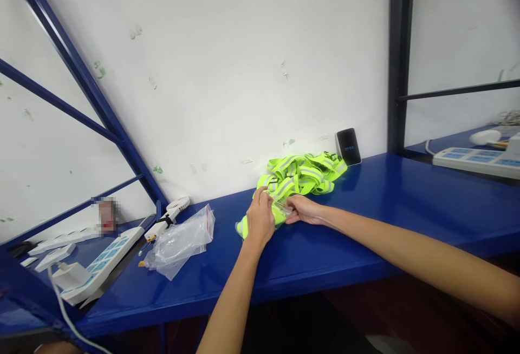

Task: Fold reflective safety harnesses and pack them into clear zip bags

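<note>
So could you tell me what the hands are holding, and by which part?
Both hands, left and right, grip the near end of the vest, which seems partly inside a clear bag there.

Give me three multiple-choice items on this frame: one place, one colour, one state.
1. Where does the phone stand?
A. Leaning on the wall behind the vests
B. Flat by the left power strip
C. In the left hand

2. What colour are the vests?
A. Orange
B. Neon yellow-green with grey stripes
C. Plain white

3. What is the state of the plastic bags?
A. Crumpled and lying loose on the bench
B. Hung on the frame
C. Held in the right hand

Answers: 1 A, it is propped upright against the wall; 2 B, the bright pile on the blue bench shows it; 3 A, both the left hand and right hand are on a bagged vest, away from them.
</note>
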